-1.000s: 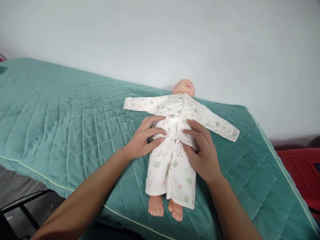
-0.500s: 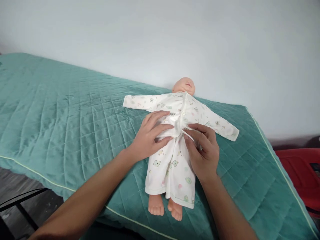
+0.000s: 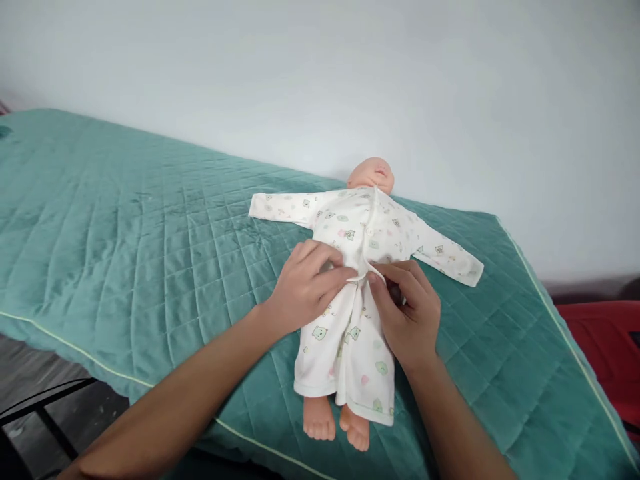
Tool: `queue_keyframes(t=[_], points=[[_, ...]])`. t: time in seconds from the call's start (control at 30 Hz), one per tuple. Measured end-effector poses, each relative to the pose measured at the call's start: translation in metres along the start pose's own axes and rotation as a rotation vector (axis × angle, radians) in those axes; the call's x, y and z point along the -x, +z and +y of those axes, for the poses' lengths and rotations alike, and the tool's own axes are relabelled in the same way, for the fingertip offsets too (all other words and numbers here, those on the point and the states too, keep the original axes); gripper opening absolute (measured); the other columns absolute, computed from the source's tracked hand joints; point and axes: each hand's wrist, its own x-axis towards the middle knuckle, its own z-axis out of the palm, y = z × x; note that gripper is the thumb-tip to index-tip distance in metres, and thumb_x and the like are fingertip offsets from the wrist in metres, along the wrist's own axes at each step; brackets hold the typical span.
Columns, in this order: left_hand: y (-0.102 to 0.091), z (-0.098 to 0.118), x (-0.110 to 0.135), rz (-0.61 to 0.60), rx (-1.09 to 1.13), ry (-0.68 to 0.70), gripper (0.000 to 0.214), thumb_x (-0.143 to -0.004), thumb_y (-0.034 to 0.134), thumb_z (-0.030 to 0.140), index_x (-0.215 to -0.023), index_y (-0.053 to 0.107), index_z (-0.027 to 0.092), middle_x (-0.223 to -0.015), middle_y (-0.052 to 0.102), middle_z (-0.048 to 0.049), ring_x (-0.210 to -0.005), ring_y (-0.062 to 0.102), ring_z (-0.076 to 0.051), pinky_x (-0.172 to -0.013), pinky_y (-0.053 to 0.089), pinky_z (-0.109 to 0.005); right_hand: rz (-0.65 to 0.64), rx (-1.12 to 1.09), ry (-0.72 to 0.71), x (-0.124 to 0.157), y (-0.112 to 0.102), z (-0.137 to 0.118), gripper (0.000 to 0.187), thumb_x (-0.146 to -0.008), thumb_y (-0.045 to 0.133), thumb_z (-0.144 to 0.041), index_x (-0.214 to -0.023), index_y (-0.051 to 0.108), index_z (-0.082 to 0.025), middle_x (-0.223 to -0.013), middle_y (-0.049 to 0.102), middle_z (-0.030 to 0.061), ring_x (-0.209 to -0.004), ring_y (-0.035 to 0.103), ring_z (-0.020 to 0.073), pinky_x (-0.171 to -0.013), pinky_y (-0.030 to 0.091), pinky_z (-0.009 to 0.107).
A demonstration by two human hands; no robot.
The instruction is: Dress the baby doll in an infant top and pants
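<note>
A baby doll (image 3: 371, 175) lies on its back, dressed in a white printed shirt (image 3: 340, 217) and matching trousers (image 3: 320, 363). Its sleeves are spread out to both sides, and its bare feet show below the trouser legs. My left hand (image 3: 310, 283) pinches the shirt's lower hem on the left of the front opening. On the other side of that opening, my right hand (image 3: 407, 307) grips the shirt's edge between thumb and fingers, lifting it slightly. A button shows on the chest above my hands. The doll's hands are hidden in the sleeves.
A green quilted cover (image 3: 165, 267) with pale piping lies under the doll. Behind it rises a white wall (image 3: 300, 80). A red plastic seat (image 3: 600, 347) stands past the right edge, and a black metal frame (image 3: 55, 427) is at the lower left.
My left hand has gone from fingers spread on the shirt to pinching its hem, closer to my right hand. My right hand keeps its hold on the shirt edge. The view has shifted slightly.
</note>
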Motion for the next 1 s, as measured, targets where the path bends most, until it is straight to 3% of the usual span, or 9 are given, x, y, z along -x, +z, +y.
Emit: queue_keyframes(t=[0.13,0.37,0.77,1.0], points=[[0.001,-0.001,0.002,-0.006,0.038,0.058,0.015,-0.097,0.056,0.018,-0.100,0.071,0.022,-0.084,0.061,-0.0040,-0.076,0.053,-0.016,-0.070,0.044,-0.033,-0.056,0.035,-0.030,0.001,-0.003,0.003,0.018,-0.092,0.066,-0.020,-0.108,0.072,-0.026,-0.090,0.065,0.0032,-0.079,0.062,0.0182,-0.068,0.049,0.035],[0.000,-0.002,0.005,-0.070,0.166,0.006,0.018,-0.100,0.054,0.024,-0.102,0.071,0.021,-0.086,0.064,-0.0046,-0.079,0.058,-0.016,-0.073,0.048,-0.032,-0.187,0.236,-0.147,-0.002,-0.003,0.003,0.020,-0.089,0.069,-0.020,-0.108,0.068,-0.027,-0.096,0.067,0.0046,-0.087,0.059,0.0229,-0.079,0.044,0.042],[-0.003,0.001,0.002,-0.001,0.289,-0.054,0.011,-0.098,0.056,0.019,-0.100,0.067,0.021,-0.088,0.071,-0.0041,-0.082,0.063,-0.016,-0.077,0.051,-0.033,-0.094,0.134,-0.185,-0.001,-0.005,0.002,0.017,-0.091,0.066,-0.015,-0.103,0.071,-0.025,-0.089,0.066,0.0043,-0.082,0.058,0.0207,-0.073,0.048,0.039],[-0.013,-0.007,0.009,-0.028,0.267,-0.199,0.014,-0.098,0.054,0.023,-0.085,0.060,0.020,-0.085,0.065,-0.0054,-0.082,0.060,-0.017,-0.074,0.050,-0.033,-0.129,0.125,-0.185,-0.002,-0.008,0.006,0.017,-0.090,0.066,-0.016,-0.102,0.073,-0.026,-0.088,0.068,0.0043,-0.082,0.061,0.0213,-0.072,0.050,0.040]])
